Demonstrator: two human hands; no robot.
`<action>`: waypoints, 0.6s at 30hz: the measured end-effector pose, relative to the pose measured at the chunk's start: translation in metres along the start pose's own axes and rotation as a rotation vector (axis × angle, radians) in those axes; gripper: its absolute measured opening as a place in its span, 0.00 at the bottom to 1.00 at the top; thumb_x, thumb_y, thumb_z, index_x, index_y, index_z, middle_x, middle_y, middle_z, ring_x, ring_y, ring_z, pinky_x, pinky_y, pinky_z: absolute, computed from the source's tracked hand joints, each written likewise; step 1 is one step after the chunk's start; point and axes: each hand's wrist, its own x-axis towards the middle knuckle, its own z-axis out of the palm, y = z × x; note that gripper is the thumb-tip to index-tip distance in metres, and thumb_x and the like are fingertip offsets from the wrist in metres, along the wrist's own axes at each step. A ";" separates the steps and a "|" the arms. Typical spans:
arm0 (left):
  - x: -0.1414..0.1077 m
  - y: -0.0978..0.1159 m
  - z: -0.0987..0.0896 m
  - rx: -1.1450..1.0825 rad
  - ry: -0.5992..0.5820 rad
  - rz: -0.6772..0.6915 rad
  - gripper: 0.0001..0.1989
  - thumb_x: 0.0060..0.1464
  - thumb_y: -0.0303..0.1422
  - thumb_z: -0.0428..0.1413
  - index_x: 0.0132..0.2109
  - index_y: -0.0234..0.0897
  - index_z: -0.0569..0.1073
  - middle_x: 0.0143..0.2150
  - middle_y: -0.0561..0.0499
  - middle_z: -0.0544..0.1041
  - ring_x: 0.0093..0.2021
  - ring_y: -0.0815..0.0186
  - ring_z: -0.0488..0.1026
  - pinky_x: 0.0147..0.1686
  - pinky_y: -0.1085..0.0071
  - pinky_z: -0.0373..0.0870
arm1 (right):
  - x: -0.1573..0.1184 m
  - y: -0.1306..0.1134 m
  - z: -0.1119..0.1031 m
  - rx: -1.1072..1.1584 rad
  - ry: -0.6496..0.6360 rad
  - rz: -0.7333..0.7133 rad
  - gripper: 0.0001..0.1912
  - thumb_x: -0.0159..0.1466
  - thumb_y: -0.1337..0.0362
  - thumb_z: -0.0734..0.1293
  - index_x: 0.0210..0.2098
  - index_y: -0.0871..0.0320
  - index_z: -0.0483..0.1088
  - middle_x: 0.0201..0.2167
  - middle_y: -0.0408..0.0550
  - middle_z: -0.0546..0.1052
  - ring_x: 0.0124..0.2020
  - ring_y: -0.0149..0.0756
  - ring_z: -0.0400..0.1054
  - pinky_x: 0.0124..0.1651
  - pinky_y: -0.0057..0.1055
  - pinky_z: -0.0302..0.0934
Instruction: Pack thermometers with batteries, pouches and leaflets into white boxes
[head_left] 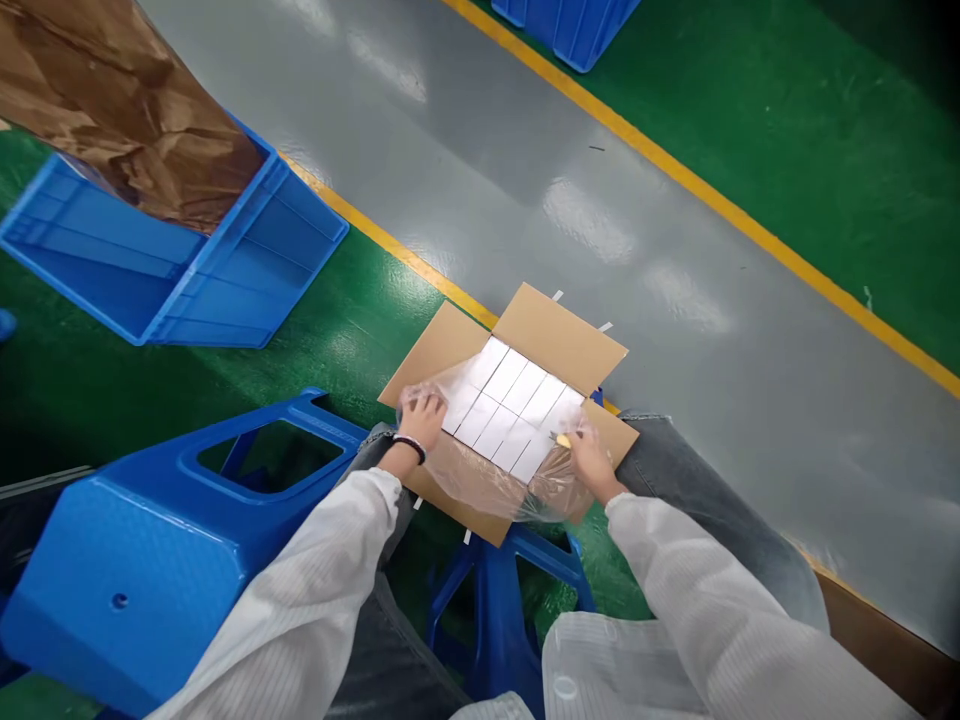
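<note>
A brown cardboard box (442, 350) is sitting open on the person's knees, with its flaps folded out. White flat tiles (510, 410) are lying inside it in neat rows, and a clear plastic bag (480, 480) is spreading around them and over the box's edge. The left hand (422, 420), with a black band (409, 447) on its wrist, is pressing on the plastic, and its fingers (431, 405) are curled closed on it. The right hand (589, 462) is on the other side, and its fingers (577, 440) are pinching a small yellow thing (563, 441), too small to make out. White sleeves (300, 590) are reaching in over gray pants (675, 480). A blue stool (135, 560) is standing close by on the left. Farther off, a blue crate (172, 260) is sitting on the green floor (750, 100) with brown paper (127, 120) hanging over it.
</note>
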 end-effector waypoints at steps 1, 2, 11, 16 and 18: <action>0.009 -0.008 -0.006 0.020 0.036 0.002 0.17 0.65 0.30 0.52 0.59 0.42 0.72 0.68 0.42 0.62 0.72 0.45 0.48 0.67 0.33 0.35 | 0.012 0.002 -0.008 -0.019 0.047 -0.019 0.26 0.60 0.75 0.58 0.54 0.55 0.74 0.59 0.58 0.68 0.62 0.55 0.56 0.66 0.57 0.45; 0.018 -0.013 -0.011 0.029 0.068 -0.001 0.18 0.65 0.30 0.51 0.60 0.44 0.72 0.70 0.41 0.60 0.73 0.42 0.43 0.66 0.31 0.30 | 0.024 0.004 -0.016 -0.032 0.091 -0.036 0.28 0.59 0.75 0.58 0.57 0.55 0.72 0.62 0.58 0.64 0.65 0.56 0.52 0.68 0.57 0.42; 0.144 0.008 -0.017 -0.135 0.208 -0.086 0.29 0.64 0.48 0.48 0.70 0.54 0.58 0.72 0.40 0.54 0.70 0.34 0.47 0.62 0.34 0.51 | 0.136 0.030 -0.035 0.046 0.344 -0.036 0.30 0.62 0.69 0.57 0.64 0.58 0.63 0.63 0.58 0.63 0.66 0.47 0.51 0.69 0.52 0.42; 0.211 0.006 -0.003 -0.329 0.141 -0.082 0.27 0.67 0.45 0.44 0.70 0.46 0.60 0.70 0.40 0.57 0.69 0.48 0.57 0.67 0.48 0.54 | 0.178 0.064 -0.024 0.211 0.312 0.030 0.23 0.66 0.60 0.56 0.57 0.58 0.69 0.58 0.56 0.70 0.63 0.45 0.58 0.69 0.49 0.47; 0.232 0.004 0.004 -0.418 0.084 -0.048 0.26 0.68 0.46 0.44 0.66 0.40 0.65 0.66 0.40 0.65 0.65 0.54 0.64 0.66 0.50 0.57 | 0.186 0.076 -0.019 0.279 0.283 0.053 0.22 0.66 0.54 0.57 0.53 0.57 0.71 0.55 0.54 0.73 0.60 0.44 0.62 0.67 0.49 0.51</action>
